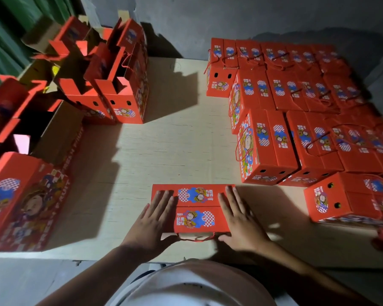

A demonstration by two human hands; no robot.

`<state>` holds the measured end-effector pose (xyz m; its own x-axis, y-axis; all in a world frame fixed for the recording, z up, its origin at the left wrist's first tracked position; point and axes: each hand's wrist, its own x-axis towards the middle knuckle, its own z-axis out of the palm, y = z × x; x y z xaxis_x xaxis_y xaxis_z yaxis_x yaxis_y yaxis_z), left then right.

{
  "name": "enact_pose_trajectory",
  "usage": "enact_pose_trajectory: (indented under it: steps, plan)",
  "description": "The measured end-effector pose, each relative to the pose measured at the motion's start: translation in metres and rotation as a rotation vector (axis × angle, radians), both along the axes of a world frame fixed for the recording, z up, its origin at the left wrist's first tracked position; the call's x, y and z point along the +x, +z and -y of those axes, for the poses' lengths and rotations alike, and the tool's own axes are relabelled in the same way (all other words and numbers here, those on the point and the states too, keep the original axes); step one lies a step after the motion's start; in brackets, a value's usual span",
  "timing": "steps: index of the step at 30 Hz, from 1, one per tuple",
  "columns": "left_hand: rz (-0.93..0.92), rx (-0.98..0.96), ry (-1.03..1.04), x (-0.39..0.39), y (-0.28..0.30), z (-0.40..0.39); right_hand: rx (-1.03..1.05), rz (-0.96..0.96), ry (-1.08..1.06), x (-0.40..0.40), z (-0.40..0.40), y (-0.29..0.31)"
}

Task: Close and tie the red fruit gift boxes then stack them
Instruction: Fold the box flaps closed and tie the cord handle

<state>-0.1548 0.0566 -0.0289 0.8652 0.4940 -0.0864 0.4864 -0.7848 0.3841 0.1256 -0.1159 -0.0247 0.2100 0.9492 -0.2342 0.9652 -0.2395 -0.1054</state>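
My pale wooden table (175,140) carries closed boxes (296,120) at two o'clock, open boxes (111,93) at ten, and one red box (194,207) under my palms at six.

I note: open boxes (111,85) at far left blurred, their contents lost in shadow; closed stack (307,102) blurred and cut by the right edge; left box (20,202) cut by the left edge; its print unreadable.

1. The red box lying at the left (29,202) carries the word "FRUIT" in white capitals down its printed side.
2. The cardboard carton behind it (62,138) shows red capitals reading roughly "FRESH FRUIT", partly in shadow.
3. The red box under the hands (196,207) bears two labels with Chinese characters, too blurred to read.
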Motion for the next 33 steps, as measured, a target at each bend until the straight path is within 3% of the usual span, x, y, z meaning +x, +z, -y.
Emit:
enact_pose_trajectory:
  steps: [6, 10, 17, 21, 26, 29, 33]
  plan:
    - [0.109, -0.239, 0.353, -0.008, -0.009, 0.011, 0.144, 0.034, 0.010, -0.039, -0.013, -0.006]
    - [0.233, -0.386, 0.417, -0.017, -0.021, 0.019, 0.217, -0.034, 0.008, -0.051, -0.033, 0.006]
    - [0.274, -0.480, 0.419, -0.022, -0.019, 0.014, -0.138, -0.205, -0.156, 0.002, -0.106, 0.031]
    - [0.243, -0.471, 0.425, -0.022, -0.017, 0.011, -0.226, -0.429, -0.325, 0.020, -0.123, 0.034]
    - [0.181, -0.467, 0.468, -0.023, -0.015, 0.004, -0.035, -0.738, -0.416, 0.013, -0.131, 0.030]
    - [0.169, -0.480, 0.455, -0.021, -0.014, -0.003, 0.171, -0.765, -0.460, 0.002, -0.133, 0.031]
    - [0.155, -0.489, 0.444, -0.021, -0.012, -0.018, 0.274, -0.802, -0.463, -0.016, -0.128, 0.050]
